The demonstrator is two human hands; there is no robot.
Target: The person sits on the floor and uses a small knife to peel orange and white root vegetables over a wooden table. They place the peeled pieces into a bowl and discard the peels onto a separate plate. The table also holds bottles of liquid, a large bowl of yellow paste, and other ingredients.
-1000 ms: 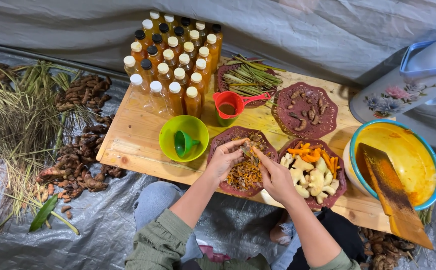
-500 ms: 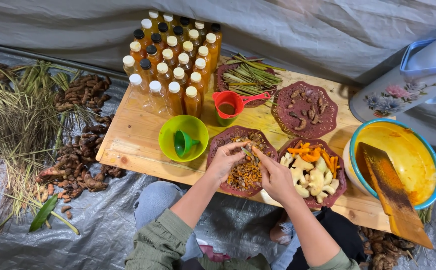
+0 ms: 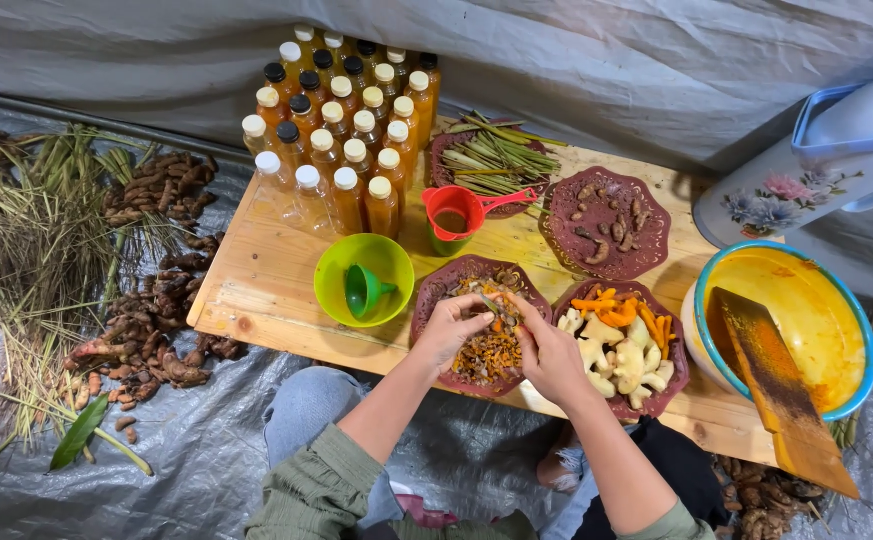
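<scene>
Starting at the far left, bundles of dried grass (image 3: 16, 240) lie on a grey plastic sheet (image 3: 186, 440), with a heap of brown roots (image 3: 156, 290) between them and a low wooden table (image 3: 256, 290). A green leaf (image 3: 78, 435) lies near the bottom of the grass. At the table's back left corner stands a cluster of bottles (image 3: 341, 130) filled with amber liquid, most with white caps and a few with black. Just in front of them sits a lime green bowl (image 3: 364, 280) with a green funnel (image 3: 364, 290) lying inside. Beside it, near the front edge, is a dark red scalloped plate (image 3: 431, 300) holding a pile of chopped orange and brown shreds (image 3: 491, 355). Both hands work over this plate: the left hand (image 3: 451, 330) curls its fingers narrowly over the shreds, and the right hand (image 3: 551, 355) meets it with fingertips pinched on a small bit of the pile. Behind them stands a red measuring cup (image 3: 456, 215), and behind that a plate of green stalks (image 3: 496, 155). Further right sit a plate of dark root pieces (image 3: 606, 220) and a plate of pale and orange sliced roots (image 3: 621, 350). At the right edge a yellow basin with a blue rim (image 3: 796, 320) holds a stained wooden paddle (image 3: 781, 395), and a floral jug (image 3: 806, 170) stands behind it.
</scene>
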